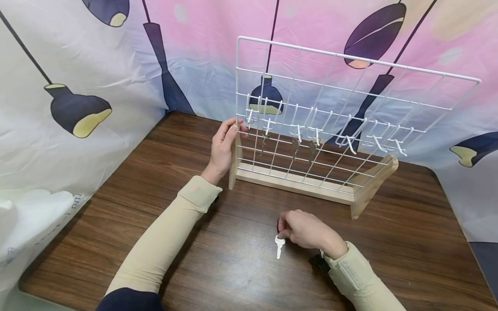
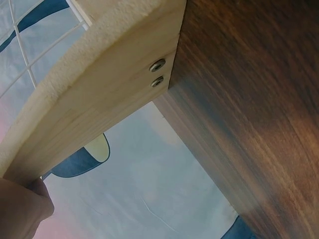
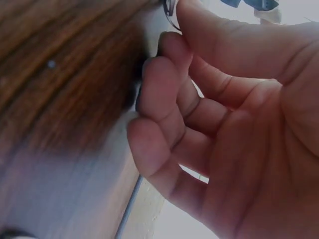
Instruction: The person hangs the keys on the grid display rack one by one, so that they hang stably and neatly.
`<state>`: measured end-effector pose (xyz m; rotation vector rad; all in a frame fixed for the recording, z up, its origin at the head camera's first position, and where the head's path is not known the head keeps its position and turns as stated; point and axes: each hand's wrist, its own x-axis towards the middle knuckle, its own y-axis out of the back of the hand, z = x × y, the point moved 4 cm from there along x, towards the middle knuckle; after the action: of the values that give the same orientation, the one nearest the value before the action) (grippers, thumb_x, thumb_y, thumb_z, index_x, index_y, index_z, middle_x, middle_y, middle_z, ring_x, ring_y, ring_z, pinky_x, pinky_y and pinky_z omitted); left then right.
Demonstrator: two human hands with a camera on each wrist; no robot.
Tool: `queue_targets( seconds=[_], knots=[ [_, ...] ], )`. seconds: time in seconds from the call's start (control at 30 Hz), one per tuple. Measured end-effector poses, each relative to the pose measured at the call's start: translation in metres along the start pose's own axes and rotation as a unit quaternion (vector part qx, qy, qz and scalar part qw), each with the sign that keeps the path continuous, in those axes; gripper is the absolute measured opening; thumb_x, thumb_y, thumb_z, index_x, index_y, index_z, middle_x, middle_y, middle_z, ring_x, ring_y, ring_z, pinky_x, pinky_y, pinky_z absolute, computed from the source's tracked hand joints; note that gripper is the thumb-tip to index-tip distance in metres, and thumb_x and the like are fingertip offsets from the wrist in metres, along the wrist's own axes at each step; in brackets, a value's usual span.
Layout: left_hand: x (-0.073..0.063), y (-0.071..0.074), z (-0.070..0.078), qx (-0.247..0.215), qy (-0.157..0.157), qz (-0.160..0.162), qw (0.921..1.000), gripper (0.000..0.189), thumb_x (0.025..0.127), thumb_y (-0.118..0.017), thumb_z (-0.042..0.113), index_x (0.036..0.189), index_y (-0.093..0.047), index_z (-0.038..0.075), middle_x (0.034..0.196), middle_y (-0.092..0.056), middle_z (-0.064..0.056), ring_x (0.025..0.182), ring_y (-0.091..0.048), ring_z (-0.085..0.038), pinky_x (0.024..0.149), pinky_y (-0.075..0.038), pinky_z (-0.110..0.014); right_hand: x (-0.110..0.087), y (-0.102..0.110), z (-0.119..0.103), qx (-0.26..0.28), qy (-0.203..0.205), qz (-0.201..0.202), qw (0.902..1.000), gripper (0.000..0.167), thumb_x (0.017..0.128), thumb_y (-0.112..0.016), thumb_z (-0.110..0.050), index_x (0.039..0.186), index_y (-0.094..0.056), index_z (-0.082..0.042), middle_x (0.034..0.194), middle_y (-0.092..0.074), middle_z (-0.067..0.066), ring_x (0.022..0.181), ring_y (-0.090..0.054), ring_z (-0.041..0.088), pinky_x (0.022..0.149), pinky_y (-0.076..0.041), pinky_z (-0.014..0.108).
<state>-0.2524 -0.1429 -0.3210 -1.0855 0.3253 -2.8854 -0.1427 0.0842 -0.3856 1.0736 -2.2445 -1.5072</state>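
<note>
My left hand (image 1: 223,144) grips the top of the left wooden side support (image 1: 234,166) of a white wire grid rack (image 1: 350,57). The left wrist view shows that wooden support (image 2: 107,84) up close, with two screws in it and part of the left hand (image 2: 22,206) at its end. Down in front of the rack, my right hand (image 1: 307,229) pinches a silver key (image 1: 279,247), its blade pointing toward me. In the right wrist view a bit of metal ring (image 3: 172,14) shows by the thumb, and the other fingers (image 3: 158,89) are curled.
White hooks (image 1: 317,136) line the grid; several on the left bear keys (image 1: 295,150), while those on the right (image 1: 376,143) hold nothing. A wooden base bar (image 1: 295,185) joins the supports. The brown table (image 1: 128,194) is backed by a patterned curtain (image 1: 210,60).
</note>
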Motion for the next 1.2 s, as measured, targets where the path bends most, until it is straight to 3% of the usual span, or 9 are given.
queue_targets(
  seconds=[0.1,0.27,0.43,0.53,0.67,0.8,0.93,1.1,1.2],
  knots=[
    [0.0,0.0,0.0,-0.002,0.002,0.001,1.0,0.024,0.102,-0.042,0.01,0.115,-0.056,-0.004,0.098,-0.064,-0.002,0.091,-0.06,-0.034,0.087,-0.045,-0.062,0.0,0.0,0.0,0.002,0.001,-0.002,1.0,0.015,0.09,-0.071,-0.021,0.08,-0.059,-0.022,0.069,-0.053,-0.014,0.06,-0.049,0.004,0.057,-0.044,0.026],
    [0.0,0.0,-0.001,-0.005,0.004,-0.001,1.0,0.024,0.102,-0.042,0.01,0.116,-0.057,-0.002,0.098,-0.064,-0.002,0.091,-0.053,-0.052,0.088,-0.044,-0.063,-0.001,0.001,-0.001,0.004,0.012,0.0,0.9999,0.014,0.092,-0.067,-0.016,0.083,-0.058,-0.021,0.072,-0.054,-0.013,0.062,-0.049,0.004,0.058,-0.044,0.025],
    [0.0,0.0,0.0,-0.002,0.003,0.0,1.0,0.025,0.102,-0.041,0.009,0.116,-0.056,-0.005,0.098,-0.064,-0.002,0.091,-0.06,-0.037,0.087,-0.046,-0.06,-0.002,0.003,-0.003,0.016,0.04,0.023,0.9988,0.013,0.093,-0.064,-0.01,0.085,-0.057,-0.018,0.078,-0.056,-0.012,0.067,-0.05,0.004,0.062,-0.046,0.024],
    [0.0,0.0,0.0,-0.001,0.001,0.001,1.0,0.024,0.102,-0.041,0.008,0.115,-0.056,-0.005,0.097,-0.064,-0.001,0.091,-0.062,-0.025,0.087,-0.051,-0.049,-0.002,0.004,-0.004,0.025,0.053,0.04,0.9975,0.013,0.093,-0.064,-0.009,0.086,-0.056,-0.017,0.082,-0.057,-0.011,0.07,-0.051,0.004,0.064,-0.047,0.024],
    [0.001,0.0,-0.001,-0.005,-0.003,0.001,1.0,0.024,0.102,-0.041,0.008,0.114,-0.057,-0.005,0.097,-0.064,-0.001,0.091,-0.062,-0.018,0.084,-0.053,-0.035,-0.002,0.006,-0.005,0.032,0.063,0.051,0.9962,0.013,0.093,-0.064,-0.008,0.087,-0.056,-0.016,0.083,-0.057,-0.01,0.071,-0.051,0.004,0.065,-0.047,0.024],
    [0.001,0.0,-0.002,-0.005,0.0,0.0,1.0,0.024,0.102,-0.041,0.008,0.115,-0.057,-0.004,0.097,-0.064,-0.001,0.091,-0.062,-0.019,0.086,-0.053,-0.04,-0.002,0.008,-0.007,0.036,0.074,0.057,0.995,0.011,0.092,-0.064,-0.007,0.087,-0.057,-0.014,0.081,-0.056,-0.01,0.07,-0.051,0.004,0.063,-0.048,0.023],
    [0.0,0.001,-0.002,-0.004,0.003,0.0,1.0,0.024,0.102,-0.042,0.009,0.116,-0.057,-0.003,0.098,-0.064,-0.001,0.091,-0.061,-0.029,0.086,-0.052,-0.042,-0.002,0.01,-0.008,0.045,0.076,0.057,0.9945,0.01,0.089,-0.062,-0.004,0.087,-0.058,-0.013,0.077,-0.055,-0.01,0.067,-0.05,0.003,0.059,-0.048,0.021],
    [0.0,0.001,-0.001,-0.003,-0.001,-0.001,1.0,0.024,0.102,-0.042,0.01,0.115,-0.057,-0.003,0.098,-0.063,-0.002,0.092,-0.061,-0.021,0.085,-0.053,-0.036,-0.003,0.012,-0.008,0.061,0.069,0.063,0.9938,0.013,0.082,-0.062,-0.002,0.086,-0.057,-0.013,0.075,-0.055,-0.01,0.065,-0.051,0.004,0.057,-0.049,0.021],
    [0.0,0.0,-0.001,-0.004,-0.002,-0.001,1.0,0.024,0.102,-0.042,0.01,0.115,-0.057,-0.003,0.098,-0.063,-0.002,0.091,-0.061,-0.023,0.085,-0.053,-0.036,-0.004,0.014,-0.008,0.067,0.067,0.075,0.9927,0.015,0.079,-0.064,-0.001,0.085,-0.058,-0.014,0.074,-0.055,-0.01,0.064,-0.051,0.004,0.055,-0.049,0.021]
  ],
)
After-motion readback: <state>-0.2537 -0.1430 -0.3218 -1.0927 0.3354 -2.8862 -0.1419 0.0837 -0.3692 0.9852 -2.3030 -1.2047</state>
